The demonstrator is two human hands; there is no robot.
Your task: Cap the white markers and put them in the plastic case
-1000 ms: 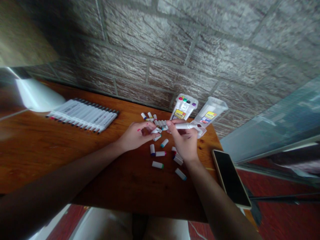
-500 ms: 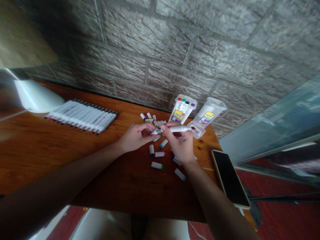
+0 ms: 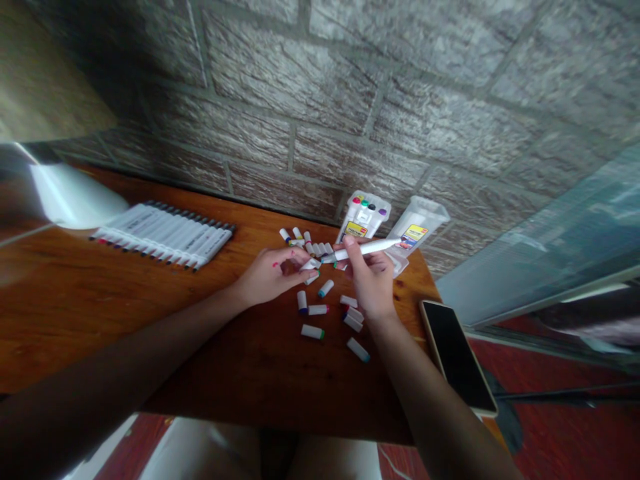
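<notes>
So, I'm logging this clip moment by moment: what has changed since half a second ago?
The right hand has shifted slightly right, away from the left hand; its marker now has the outer end higher in view and the grey inner end showing. No hold was visibly taken or released. The left hand with its white cap, the row of pens and the phone stayed put.

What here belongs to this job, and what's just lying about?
Probably the job:
slim white marker, in right hand
small white cap, in left hand
scattered short white caps
row of white markers
two clear plastic boxes

Probably just lying about:
black-screened rectangular phone
white-based table lamp
</notes>
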